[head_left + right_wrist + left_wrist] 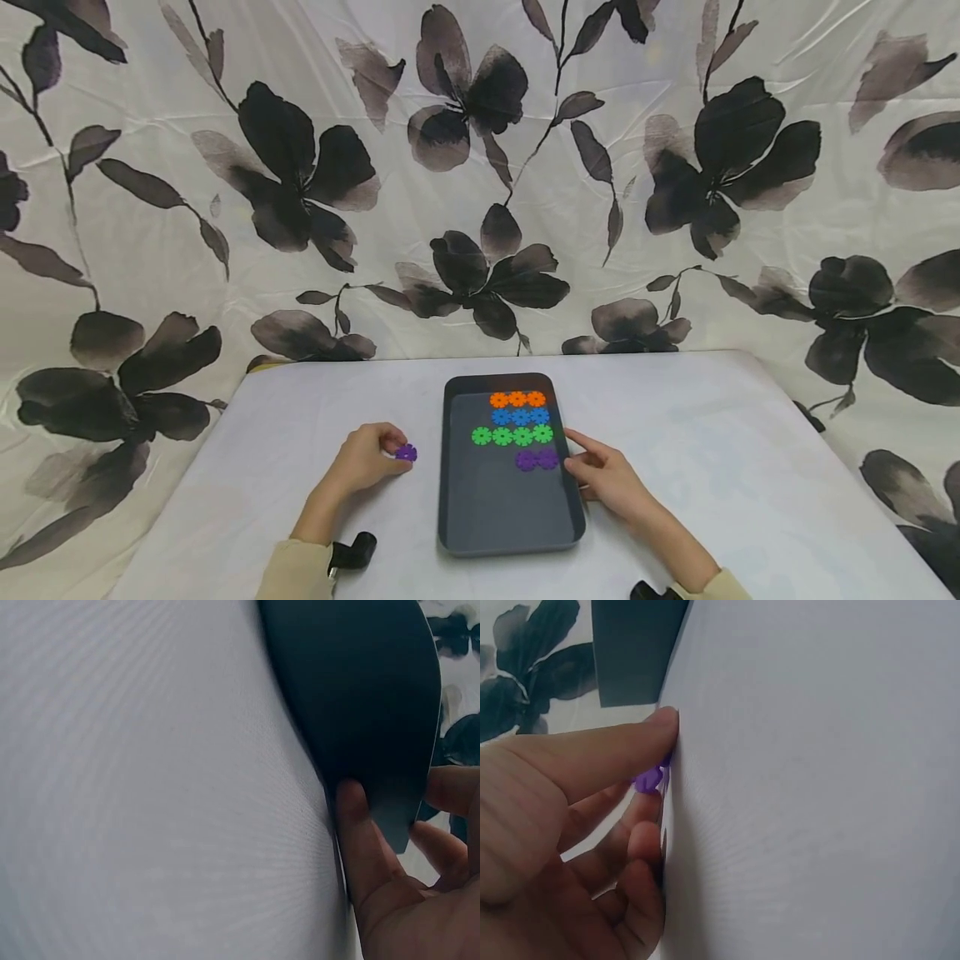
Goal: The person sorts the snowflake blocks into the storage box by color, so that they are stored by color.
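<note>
My left hand (366,457) pinches a purple flower-shaped plastic piece (406,452) between thumb and fingers, at the tabletop left of the tray. The left wrist view shows part of this purple piece (649,778) behind the thumb. A dark grey tray (510,521) lies lengthwise on the table. On it are rows of flower-shaped pieces: orange (517,399), blue (520,416), green (522,436) and two purple (537,459). My right hand (611,479) touches the tray's right side. In the right wrist view its fingers (352,801) rest against the outer wall and rim.
A white cloth (697,433) covers the table. Behind it hangs a floral-patterned curtain (600,283). A black device (354,552) sits at the left wrist, and another black device (651,592) at the right wrist.
</note>
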`<action>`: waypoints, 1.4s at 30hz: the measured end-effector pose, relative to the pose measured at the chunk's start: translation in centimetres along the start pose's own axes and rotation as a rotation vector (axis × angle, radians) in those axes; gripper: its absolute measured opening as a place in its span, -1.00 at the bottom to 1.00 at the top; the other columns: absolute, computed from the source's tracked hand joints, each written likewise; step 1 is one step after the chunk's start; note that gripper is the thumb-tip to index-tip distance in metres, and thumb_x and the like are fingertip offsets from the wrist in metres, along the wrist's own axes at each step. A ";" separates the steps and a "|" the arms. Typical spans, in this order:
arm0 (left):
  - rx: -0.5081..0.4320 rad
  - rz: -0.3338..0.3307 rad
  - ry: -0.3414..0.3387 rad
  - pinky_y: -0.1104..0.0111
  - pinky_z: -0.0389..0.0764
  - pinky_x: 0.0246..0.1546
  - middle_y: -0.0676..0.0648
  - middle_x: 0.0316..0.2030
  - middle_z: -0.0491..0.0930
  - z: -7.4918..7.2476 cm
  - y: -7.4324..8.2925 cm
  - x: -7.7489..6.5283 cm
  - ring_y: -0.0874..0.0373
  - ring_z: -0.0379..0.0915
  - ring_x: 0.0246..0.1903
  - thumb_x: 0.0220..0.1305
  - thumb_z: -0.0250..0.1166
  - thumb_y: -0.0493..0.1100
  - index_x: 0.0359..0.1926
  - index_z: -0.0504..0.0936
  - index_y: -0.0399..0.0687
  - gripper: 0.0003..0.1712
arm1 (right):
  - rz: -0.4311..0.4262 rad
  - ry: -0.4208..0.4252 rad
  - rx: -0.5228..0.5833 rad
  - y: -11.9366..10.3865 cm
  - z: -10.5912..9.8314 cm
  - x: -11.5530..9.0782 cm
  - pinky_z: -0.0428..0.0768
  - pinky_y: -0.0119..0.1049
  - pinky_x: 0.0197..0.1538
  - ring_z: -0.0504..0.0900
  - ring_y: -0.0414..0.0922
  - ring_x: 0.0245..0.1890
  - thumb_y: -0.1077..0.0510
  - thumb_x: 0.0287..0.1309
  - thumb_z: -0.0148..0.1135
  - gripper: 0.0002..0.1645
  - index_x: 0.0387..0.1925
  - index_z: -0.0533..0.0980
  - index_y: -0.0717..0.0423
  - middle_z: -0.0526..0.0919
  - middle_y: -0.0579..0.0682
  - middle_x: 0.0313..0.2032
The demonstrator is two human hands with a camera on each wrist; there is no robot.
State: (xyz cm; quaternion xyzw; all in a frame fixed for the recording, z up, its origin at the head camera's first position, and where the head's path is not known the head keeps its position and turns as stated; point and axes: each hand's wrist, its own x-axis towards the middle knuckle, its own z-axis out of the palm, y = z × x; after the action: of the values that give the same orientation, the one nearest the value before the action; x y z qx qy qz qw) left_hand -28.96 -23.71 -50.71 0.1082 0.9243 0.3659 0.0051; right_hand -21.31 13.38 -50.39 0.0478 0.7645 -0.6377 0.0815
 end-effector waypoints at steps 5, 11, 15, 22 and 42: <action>-0.176 0.005 -0.019 0.36 0.53 -0.45 0.01 -0.53 0.55 0.0 0.3 -0.1 0.18 0.48 -0.53 -0.01 0.47 -0.38 -0.34 0.65 -0.16 -0.80 | 0.013 0.023 -0.023 -0.1 0.0 -0.1 0.63 -0.17 -0.30 0.62 -0.05 -0.30 0.17 0.29 0.22 -0.38 0.36 0.36 -0.01 0.57 0.11 -0.20; -0.381 -0.051 -0.054 0.35 0.63 -0.49 -0.11 -0.46 0.56 -0.4 0.8 -0.4 0.12 0.52 -0.51 0.12 0.37 -0.43 -0.24 0.67 -0.28 -0.85 | 0.007 0.013 -0.032 -0.1 0.1 -0.1 0.64 -0.17 -0.28 0.63 -0.04 -0.27 0.15 0.31 0.21 -0.38 0.38 0.34 -0.02 0.57 0.11 -0.18; -0.403 -0.028 -0.071 0.34 0.64 -0.45 -0.11 -0.43 0.57 -0.5 1.4 -0.3 0.11 0.52 -0.46 0.12 0.38 -0.41 -0.24 0.68 -0.25 -0.85 | 0.004 0.020 -0.038 0.0 0.0 -0.1 0.65 -0.16 -0.28 0.63 -0.04 -0.28 0.15 0.31 0.20 -0.38 0.38 0.34 -0.02 0.59 0.11 -0.18; -0.426 0.027 -0.109 0.36 0.61 -0.47 -0.11 -0.44 0.58 -0.6 3.0 -0.3 0.11 0.52 -0.46 0.13 0.36 -0.41 -0.22 0.68 -0.29 -0.85 | -0.003 0.010 -0.028 0.2 0.0 0.0 0.65 -0.17 -0.28 0.62 -0.04 -0.29 0.14 0.30 0.21 -0.37 0.38 0.33 0.00 0.57 0.11 -0.19; -0.422 0.123 -0.205 0.33 0.64 -0.39 -0.09 -0.39 0.56 0.9 8.0 0.3 0.13 0.51 -0.47 0.22 0.30 -0.38 -0.16 0.67 -0.31 -0.84 | 0.003 0.018 -0.035 0.1 0.2 -0.1 0.65 -0.17 -0.29 0.62 -0.05 -0.29 0.14 0.30 0.22 -0.38 0.37 0.35 -0.01 0.58 0.11 -0.19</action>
State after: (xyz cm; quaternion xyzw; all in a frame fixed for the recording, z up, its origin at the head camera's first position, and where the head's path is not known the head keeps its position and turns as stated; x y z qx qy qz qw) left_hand -27.57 -17.42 -45.94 0.1974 0.8136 0.5379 0.0989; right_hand -21.20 13.23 -50.47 0.0532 0.7763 -0.6234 0.0761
